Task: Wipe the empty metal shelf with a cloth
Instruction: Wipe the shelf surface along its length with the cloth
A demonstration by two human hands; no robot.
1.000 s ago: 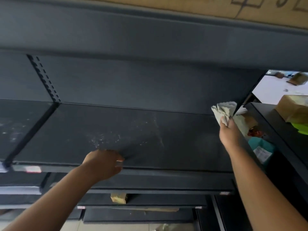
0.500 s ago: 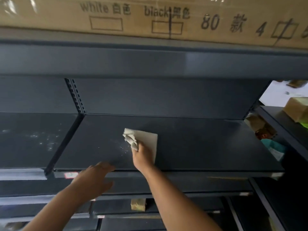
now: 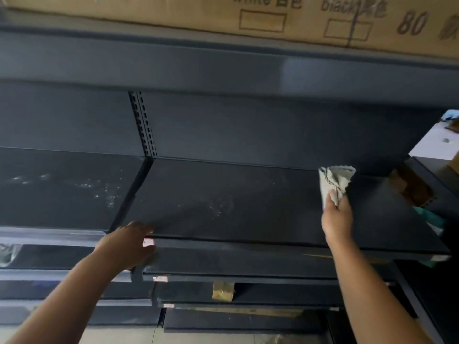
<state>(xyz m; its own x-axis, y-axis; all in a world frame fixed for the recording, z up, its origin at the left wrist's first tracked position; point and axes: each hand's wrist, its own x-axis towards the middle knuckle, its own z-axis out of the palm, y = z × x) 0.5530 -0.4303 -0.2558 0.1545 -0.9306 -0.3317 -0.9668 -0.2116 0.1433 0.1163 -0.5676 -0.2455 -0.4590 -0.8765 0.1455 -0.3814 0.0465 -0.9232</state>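
The dark metal shelf spans the middle of the view, bare, with pale dusty specks near its front left. My right hand grips a crumpled grey cloth and presses it on the shelf's right part. My left hand rests flat on the shelf's front left edge, fingers spread over the lip, holding nothing.
A neighbouring shelf at left is also dusty. A perforated upright divides the two bays. A long cardboard box lies on the top shelf. Lower shelves hold a small brown package. Boxes sit on the unit at right.
My right hand has swept the cloth from the shelf's middle left over to its right part. My left hand stayed at the front left edge. The view shifted left.
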